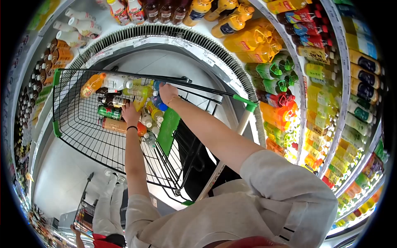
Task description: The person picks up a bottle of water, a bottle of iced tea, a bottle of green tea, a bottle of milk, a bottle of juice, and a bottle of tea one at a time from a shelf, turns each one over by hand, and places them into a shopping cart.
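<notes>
A black wire shopping cart (89,144) with green corners holds several drinks. Inside it, my left hand (131,113), a black band at its wrist, has its fingers curled against a yellow bottle (141,102). Just left of those fingers lie a dark bottle (112,100) and a green can (109,111). My right hand (168,95) is closed at the cart's far side, its fingertips at a blue bottle (156,85) that they partly hide. Below that hand shows a blue-labelled bottle (159,103). An orange bottle (92,85) and a clear bottle (117,82) lie towards the cart's far-left end.
Curved refrigerated shelving (206,58) wraps round the cart, stocked with bottles. Large yellow jugs (252,41) stand at its front. The cart's green-ended handle (250,107) is to the right. At lower left, another person (106,206) stands beside a second cart (84,215).
</notes>
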